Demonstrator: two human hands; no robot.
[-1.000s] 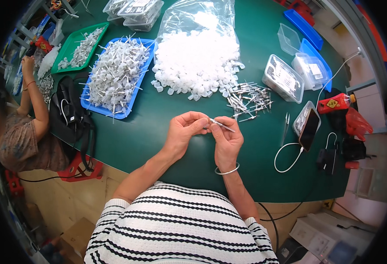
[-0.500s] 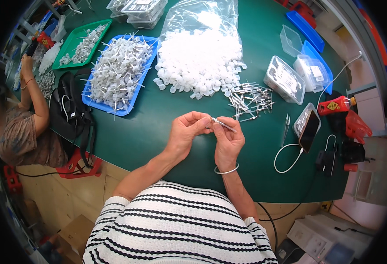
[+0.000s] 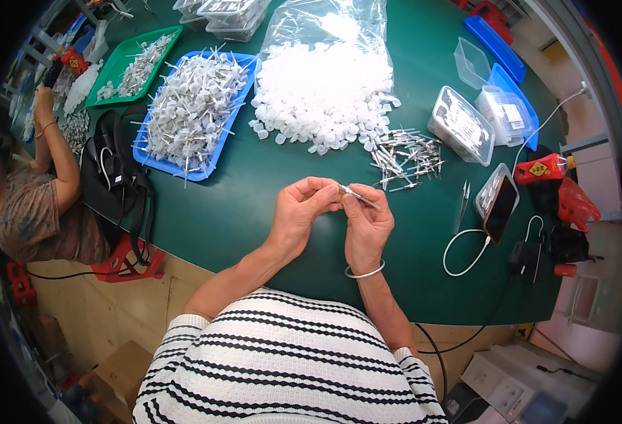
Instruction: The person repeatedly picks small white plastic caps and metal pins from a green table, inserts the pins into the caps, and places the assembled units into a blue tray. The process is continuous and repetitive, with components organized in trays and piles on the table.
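Note:
Both my hands are raised over the green table, close together, fingertips nearly meeting. Between them is a thin silver metal pin (image 3: 364, 199), slanting down to the right. My right hand (image 3: 369, 230) pinches it between thumb and fingers, and a pale bracelet circles that wrist. My left hand (image 3: 302, 215) is closed at the pin's upper left end; its thumb and fingers hide whatever sits there. Beyond the hands lies a heap of small white translucent plastic caps (image 3: 318, 99), spilling from a clear plastic bag (image 3: 325, 25). Loose metal pins (image 3: 406, 159) are piled to its right.
At left, a blue tray (image 3: 138, 157) holds capped pins; a green tray (image 3: 121, 58) stands farther back. On the right are clear plastic boxes (image 3: 460, 127), tweezers (image 3: 464, 201), a phone (image 3: 499, 210) with a white cable and a red bottle (image 3: 540, 169). Another person (image 3: 42, 205) sits at far left.
My hands keep almost the same pose, with the pin turned very slightly between the fingers. The view has shifted a little; the things on the table look unmoved.

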